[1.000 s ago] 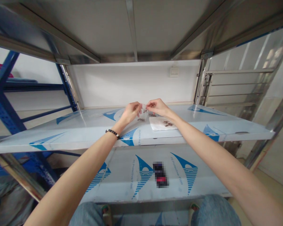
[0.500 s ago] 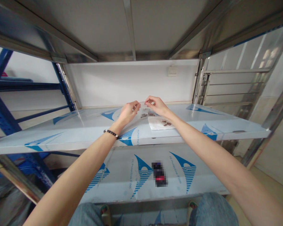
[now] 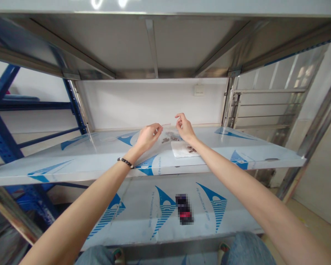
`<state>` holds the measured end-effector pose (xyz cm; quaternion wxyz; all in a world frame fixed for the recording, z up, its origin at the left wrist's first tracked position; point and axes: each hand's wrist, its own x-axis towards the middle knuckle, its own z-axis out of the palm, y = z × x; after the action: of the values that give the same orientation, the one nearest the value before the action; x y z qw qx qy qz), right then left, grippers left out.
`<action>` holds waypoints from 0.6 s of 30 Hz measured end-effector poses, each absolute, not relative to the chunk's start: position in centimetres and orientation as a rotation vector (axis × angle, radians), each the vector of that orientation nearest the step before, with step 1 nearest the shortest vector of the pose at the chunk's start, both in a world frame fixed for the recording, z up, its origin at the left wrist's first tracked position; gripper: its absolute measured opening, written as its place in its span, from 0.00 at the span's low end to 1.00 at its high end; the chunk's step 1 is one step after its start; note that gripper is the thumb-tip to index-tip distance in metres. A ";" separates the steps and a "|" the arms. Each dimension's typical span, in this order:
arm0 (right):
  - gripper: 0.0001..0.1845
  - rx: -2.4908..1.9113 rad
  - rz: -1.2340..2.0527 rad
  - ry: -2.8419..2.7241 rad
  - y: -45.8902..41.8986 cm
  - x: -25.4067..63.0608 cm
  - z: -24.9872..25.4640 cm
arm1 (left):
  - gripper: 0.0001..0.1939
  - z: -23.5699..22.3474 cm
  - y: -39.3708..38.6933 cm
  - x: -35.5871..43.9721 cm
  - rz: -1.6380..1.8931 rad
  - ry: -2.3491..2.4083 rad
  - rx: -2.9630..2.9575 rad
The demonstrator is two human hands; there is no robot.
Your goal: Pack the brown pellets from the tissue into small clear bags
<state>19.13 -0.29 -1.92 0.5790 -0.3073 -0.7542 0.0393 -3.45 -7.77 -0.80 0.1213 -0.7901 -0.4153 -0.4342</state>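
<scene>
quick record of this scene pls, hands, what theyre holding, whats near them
left grip: left hand pinching a thin strip of clear plastic film
right grip: right hand open, fingers raised, apart from the strip
near hands: small brown pieces on the shelf; more brown pieces on a folded white paper towel
surface: stainless steel shelf, blue-printed protective covering
left wrist: beaded bracelet
below: pixelated object on a lower shelf

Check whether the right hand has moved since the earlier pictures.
Yes: the right hand has shifted rightward, toward the wall switch, and away from the left hand.
</scene>
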 end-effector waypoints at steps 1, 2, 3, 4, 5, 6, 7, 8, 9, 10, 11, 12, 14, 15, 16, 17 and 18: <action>0.19 -0.719 0.087 -1.772 -0.3 19.1 -2.0 | 0.16 -0.5 -7.9 -3.7 -1.260 -1.207 -2.306; 0.20 -0.718 0.084 -1.776 -0.3 19.1 -2.1 | 0.16 -0.3 -8.0 -4.1 -1.258 -1.209 -2.302; 0.21 -0.718 0.081 -1.778 -0.3 19.1 -2.1 | 0.16 -0.1 -8.1 -4.4 -1.258 -1.218 -2.294; 0.21 -0.724 0.077 -1.777 -0.3 19.1 -2.1 | 0.16 0.0 -8.1 -4.8 -1.259 -1.229 -2.281; 0.22 -0.738 0.070 -1.771 -0.3 19.1 -2.1 | 0.16 0.0 -8.2 -5.1 -1.251 -1.238 -2.268; 0.22 -0.759 0.062 -1.764 -0.3 19.1 -2.1 | 0.17 0.0 -8.1 -5.3 -1.233 -1.243 -2.257; 0.22 -0.784 0.052 -1.755 -0.3 19.2 -2.2 | 0.17 -0.1 -8.1 -5.4 -1.203 -1.241 -2.246; 0.22 -0.810 0.043 -1.745 -0.2 19.2 -2.2 | 0.17 -0.2 -8.1 -5.4 -1.165 -1.235 -2.236; 0.23 -0.834 0.036 -1.736 -0.1 19.3 -2.3 | 0.17 -0.4 -8.1 -5.3 -1.119 -1.226 -2.230; 0.23 -0.855 0.033 -1.727 0.1 19.3 -2.4 | 0.17 -0.5 -8.2 -5.1 -1.064 -1.213 -2.231; 0.23 -0.876 0.034 -1.717 0.3 19.3 -2.5 | 0.17 -0.7 -8.2 -4.9 -1.006 -1.197 -2.236; 0.23 -0.898 0.037 -1.706 0.5 19.4 -2.7 | 0.17 -0.8 -8.2 -4.6 -0.949 -1.179 -2.246; 0.24 -0.941 0.044 -1.696 1.0 19.5 -2.9 | 0.16 -0.9 -8.2 -4.1 -0.848 -1.139 -2.270; 0.24 -0.961 0.043 -1.699 1.3 19.6 -3.0 | 0.16 -1.0 -8.2 -4.0 -0.813 -1.124 -2.276; 0.24 -0.982 0.040 -1.709 1.5 19.7 -3.1 | 0.16 -1.0 -8.2 -3.9 -0.790 -1.114 -2.279; 0.23 -1.010 0.035 -1.722 1.6 19.8 -3.1 | 0.17 -1.0 -8.1 -3.9 -0.779 -1.111 -2.280; 0.23 -1.048 0.032 -1.739 1.8 19.9 -3.2 | 0.17 -1.0 -8.0 -4.0 -0.773 -1.108 -2.284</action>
<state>19.88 1.77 -3.16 0.5273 -0.4384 -0.7278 0.0132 -4.02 -7.98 -0.97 0.2413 -0.8352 -0.4052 -0.2828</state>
